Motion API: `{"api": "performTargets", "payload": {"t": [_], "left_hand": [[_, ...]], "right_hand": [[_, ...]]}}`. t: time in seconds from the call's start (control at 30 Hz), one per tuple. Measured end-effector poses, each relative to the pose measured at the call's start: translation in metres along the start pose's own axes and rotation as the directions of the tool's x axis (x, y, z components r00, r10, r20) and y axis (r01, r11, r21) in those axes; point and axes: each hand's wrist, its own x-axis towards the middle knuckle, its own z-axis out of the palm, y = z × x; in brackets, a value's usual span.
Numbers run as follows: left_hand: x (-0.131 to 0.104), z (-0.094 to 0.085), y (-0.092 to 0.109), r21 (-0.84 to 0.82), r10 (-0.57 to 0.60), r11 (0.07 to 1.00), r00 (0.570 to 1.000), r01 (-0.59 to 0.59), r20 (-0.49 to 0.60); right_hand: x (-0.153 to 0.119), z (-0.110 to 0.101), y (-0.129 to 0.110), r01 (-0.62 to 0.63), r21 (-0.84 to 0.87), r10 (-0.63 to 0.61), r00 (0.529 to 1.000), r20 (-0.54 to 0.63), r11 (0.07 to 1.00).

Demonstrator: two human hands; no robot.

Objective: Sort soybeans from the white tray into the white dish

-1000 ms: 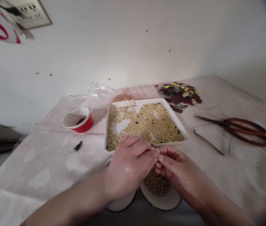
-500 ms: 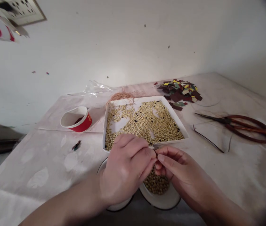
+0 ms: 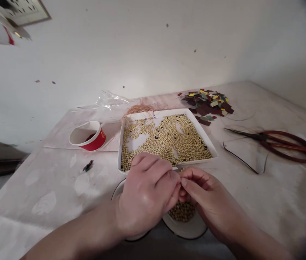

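Note:
My left hand (image 3: pixel 147 196) is closed, its fingers curled with the back of the hand toward me. Its fingertips meet those of my right hand (image 3: pixel 203 189), whose thumb and forefinger are pinched together. Whatever lies between the fingers is too small or hidden to make out. Both hands are over two pale dark-rimmed dishes; the right dish (image 3: pixel 186 230) holds brownish round beads (image 3: pixel 182 211), and the left dish (image 3: pixel 119 189) is mostly covered by my left hand. Just beyond is a white shallow tray (image 3: pixel 208 142) of cream beads (image 3: pixel 166 139) dotted with dark ones.
Red-handled scissors (image 3: pixel 288 146) lie at the right near a dark curved strip (image 3: pixel 239 159). A pile of coloured chips (image 3: pixel 207 104) sits at the back right. A red-and-white paper cup (image 3: pixel 94 141) stands left, with copper-coloured fibres (image 3: pixel 139 109) and clear plastic (image 3: pixel 111 99) behind the tray.
The hands stay together at nearly the same place, with only slight finger movement. The view has shifted a little; the things on the table have not moved.

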Motion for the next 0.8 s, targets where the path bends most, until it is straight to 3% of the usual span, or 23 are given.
{"api": "performTargets", "payload": {"t": [0.1, 0.23, 0.33, 0.43, 0.5, 0.6, 0.67, 0.8], "left_hand": [[0.001, 0.000, -0.002, 0.007, -0.005, 1.000, 1.000, 0.005, -0.008], [0.004, -0.004, -0.003, -0.032, -0.095, 0.995, 0.995, 0.094, -0.033], [0.004, -0.003, 0.000, -0.135, -0.067, 0.988, 0.994, 0.078, 0.085], [0.003, -0.001, -0.001, -0.191, 0.013, 0.981, 0.965, 0.039, 0.262], [0.003, -0.001, -0.010, -0.174, 0.005, 0.983, 0.955, 0.049, 0.296], [0.005, -0.001, -0.035, -0.047, -0.128, 0.988, 0.957, 0.146, 0.262], [0.005, 0.001, -0.053, 0.091, -0.234, 0.972, 0.921, 0.216, 0.311], [0.002, 0.011, -0.074, 0.223, -0.291, 0.953, 0.824, 0.204, 0.486]], "right_hand": [[0.000, -0.001, 0.001, 0.014, -0.012, -0.014, 1.000, 0.008, 1.000], [0.003, -0.002, -0.004, 0.041, 0.049, -0.040, 0.999, -0.037, 0.998], [0.006, -0.005, -0.010, 0.093, 0.149, -0.072, 0.987, -0.141, 0.984], [0.008, -0.005, -0.015, 0.133, 0.230, -0.078, 0.969, -0.234, 0.964], [0.008, -0.005, -0.016, 0.139, 0.258, -0.074, 0.966, -0.246, 0.956], [0.007, -0.003, -0.015, 0.121, 0.270, -0.059, 0.972, -0.227, 0.955], [0.006, -0.002, -0.013, 0.108, 0.264, -0.050, 0.975, -0.216, 0.958], [0.006, -0.002, -0.010, 0.108, 0.258, -0.055, 0.977, -0.204, 0.960]]}}
